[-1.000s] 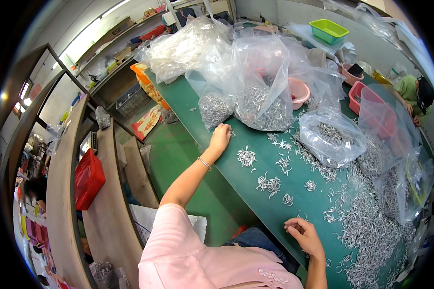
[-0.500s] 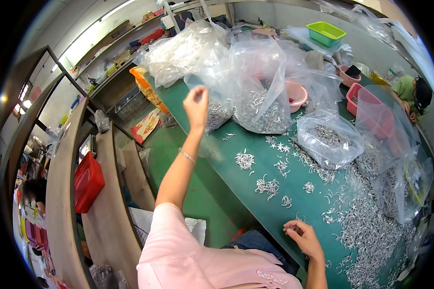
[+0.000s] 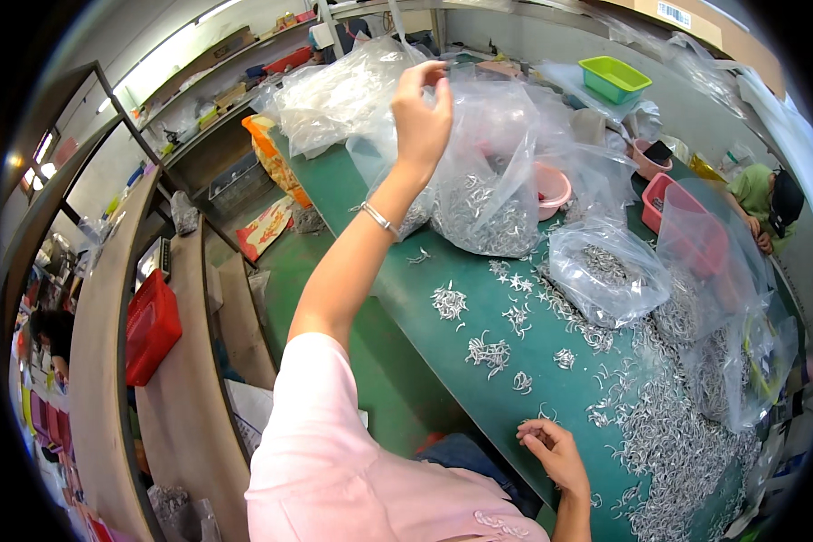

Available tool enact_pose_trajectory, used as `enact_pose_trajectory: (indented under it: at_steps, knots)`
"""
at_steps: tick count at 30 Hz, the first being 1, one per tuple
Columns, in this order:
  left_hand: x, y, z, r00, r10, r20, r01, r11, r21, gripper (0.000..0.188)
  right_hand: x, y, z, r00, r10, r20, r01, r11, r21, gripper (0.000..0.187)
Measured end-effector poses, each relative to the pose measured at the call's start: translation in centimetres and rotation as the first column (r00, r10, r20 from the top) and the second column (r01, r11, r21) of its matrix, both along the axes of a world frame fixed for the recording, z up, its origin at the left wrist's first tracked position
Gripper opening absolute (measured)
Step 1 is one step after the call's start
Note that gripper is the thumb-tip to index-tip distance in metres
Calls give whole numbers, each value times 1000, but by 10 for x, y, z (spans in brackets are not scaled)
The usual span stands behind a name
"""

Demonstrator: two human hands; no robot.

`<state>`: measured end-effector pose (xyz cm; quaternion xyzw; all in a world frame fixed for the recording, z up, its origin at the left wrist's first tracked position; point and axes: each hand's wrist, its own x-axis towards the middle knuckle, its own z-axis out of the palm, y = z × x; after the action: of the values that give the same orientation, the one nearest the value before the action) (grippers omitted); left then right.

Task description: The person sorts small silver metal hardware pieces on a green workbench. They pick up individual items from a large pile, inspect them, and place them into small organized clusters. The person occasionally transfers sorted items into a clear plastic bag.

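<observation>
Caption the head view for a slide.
Left hand lifts a clear bag of metal hooks; right hand rests on the green table.

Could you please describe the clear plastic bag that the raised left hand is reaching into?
The clear plastic bag is thin, crinkled and see-through, standing open-topped on the green table. Its lower part holds a heap of small silvery metal pieces. The left hand is at its upper edge, fingers pinched. More clear bags crowd against it.

Glossy clear plastic bags (image 3: pixel 497 181); shiny metal clips (image 3: pixel 488 350); matt green tabletop (image 3: pixel 479 402).
</observation>
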<state>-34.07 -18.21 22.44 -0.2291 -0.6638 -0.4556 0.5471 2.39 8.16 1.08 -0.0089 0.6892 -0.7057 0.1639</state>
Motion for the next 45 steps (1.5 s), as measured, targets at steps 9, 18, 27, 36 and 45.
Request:
enact_pose_trajectory:
  at_steps: [9,18,27,36,45]
  knots:
    - [28,-92,-219,877,161,453,160,792,-590,43,-2,-7,-5,999,42,15,-41,999,-23,18]
    - [56,-98,-264,764,350,542,233,633,-738,51,-3,-6,-4,999,29,39,-29,1000,-3,18]
    - [45,-105,-282,725,420,546,155,672,-724,23,-5,-7,-1,999,35,1,-35,999,11,18]
    - [20,-129,-266,133,-488,863,41,872,487,13,-5,-10,2,999,40,9,-40,999,-4,18]
    - [21,-67,-47,719,-503,481,320,853,413,29,-4,-8,0,999,26,33,-26,1000,-5,17]
